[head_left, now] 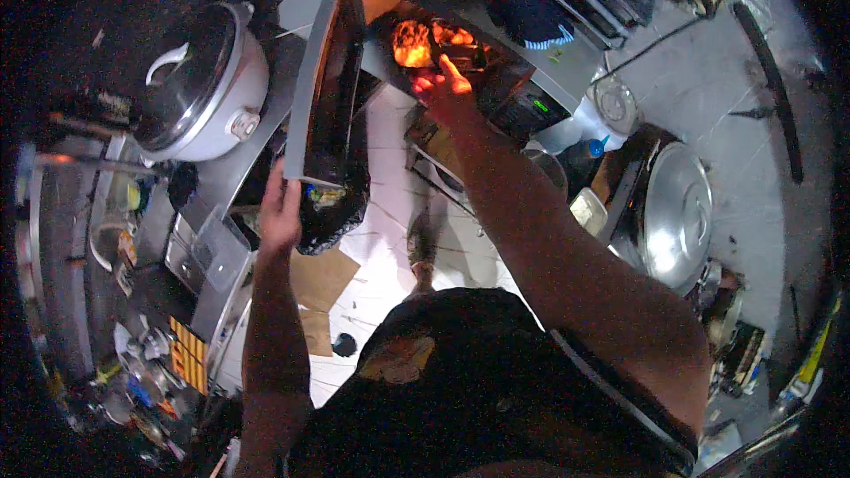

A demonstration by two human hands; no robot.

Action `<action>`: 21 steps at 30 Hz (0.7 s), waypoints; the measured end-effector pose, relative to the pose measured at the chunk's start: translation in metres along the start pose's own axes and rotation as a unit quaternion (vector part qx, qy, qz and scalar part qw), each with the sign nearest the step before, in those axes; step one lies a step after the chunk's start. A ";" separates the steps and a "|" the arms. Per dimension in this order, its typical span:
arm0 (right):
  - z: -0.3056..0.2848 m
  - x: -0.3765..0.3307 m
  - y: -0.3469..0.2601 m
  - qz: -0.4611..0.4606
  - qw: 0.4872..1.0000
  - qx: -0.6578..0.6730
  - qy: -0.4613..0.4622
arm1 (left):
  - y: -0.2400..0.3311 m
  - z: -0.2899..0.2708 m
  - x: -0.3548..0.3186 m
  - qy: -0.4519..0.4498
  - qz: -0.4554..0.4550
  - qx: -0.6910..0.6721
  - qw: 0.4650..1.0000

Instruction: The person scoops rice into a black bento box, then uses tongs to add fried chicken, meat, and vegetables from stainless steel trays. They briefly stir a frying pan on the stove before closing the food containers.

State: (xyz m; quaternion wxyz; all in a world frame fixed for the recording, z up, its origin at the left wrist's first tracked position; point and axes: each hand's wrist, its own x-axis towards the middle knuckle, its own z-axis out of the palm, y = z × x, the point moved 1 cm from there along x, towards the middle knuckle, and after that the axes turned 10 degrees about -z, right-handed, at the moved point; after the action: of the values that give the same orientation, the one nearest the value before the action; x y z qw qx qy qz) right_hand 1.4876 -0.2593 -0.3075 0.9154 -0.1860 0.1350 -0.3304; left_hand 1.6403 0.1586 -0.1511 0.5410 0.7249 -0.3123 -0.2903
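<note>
A microwave oven (500,111) stands ahead of me with its door (312,97) swung out to the left. My left hand (281,212) grips the door's near edge, fingers bent over it. Inside the lit cavity lies food (412,42) glowing orange, with smaller pieces to its right. My right hand (444,87) reaches into the opening, right at the near side of the food. Its index finger stretches forward while the others curl. A dark, narrow shape lies at the fingertip between the food portions; whether it is a utensil or a dish edge I cannot tell.
A white lidded cooker (204,88) stands left of the door. A dark cloth with striped edges (531,13) lies on top of the microwave. To the right are a large round metal lid (677,212) and a clear container (615,102). Flattened cardboard (319,288) lies on the floor.
</note>
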 end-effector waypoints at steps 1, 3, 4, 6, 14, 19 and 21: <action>-0.001 0.005 0.007 -0.007 1.000 -0.007 -0.014 | -0.005 -0.001 -0.004 -0.008 0.018 0.075 0.997; 0.015 0.003 0.021 -0.054 0.996 -0.066 0.007 | -0.016 0.012 -0.014 -0.054 -0.003 -0.034 0.998; 0.020 -0.004 0.020 -0.100 0.987 -0.121 0.046 | -0.012 0.027 -0.006 -0.116 -0.006 -0.093 0.989; 0.010 -0.039 0.005 -0.002 0.981 -0.190 0.026 | 0.011 0.060 0.003 -0.152 -0.047 0.003 0.987; 0.040 -0.330 -0.053 0.116 0.615 -0.770 -0.124 | 0.013 0.230 0.108 -0.068 0.477 0.404 0.778; 0.025 -0.456 -0.094 0.182 0.677 -0.712 -0.046 | 0.026 0.294 0.162 -0.224 0.156 0.265 0.925; -0.002 -0.505 -0.098 0.145 0.689 -0.710 0.012 | 0.041 0.312 0.135 -0.165 0.118 0.212 0.956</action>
State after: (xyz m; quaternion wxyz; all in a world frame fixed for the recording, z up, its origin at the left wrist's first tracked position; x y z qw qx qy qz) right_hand 1.0564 0.0014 -0.2040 0.5454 -0.7545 0.3650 -0.0016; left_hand 1.4839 -0.1419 -0.1996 0.3465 0.7229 -0.5348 -0.2672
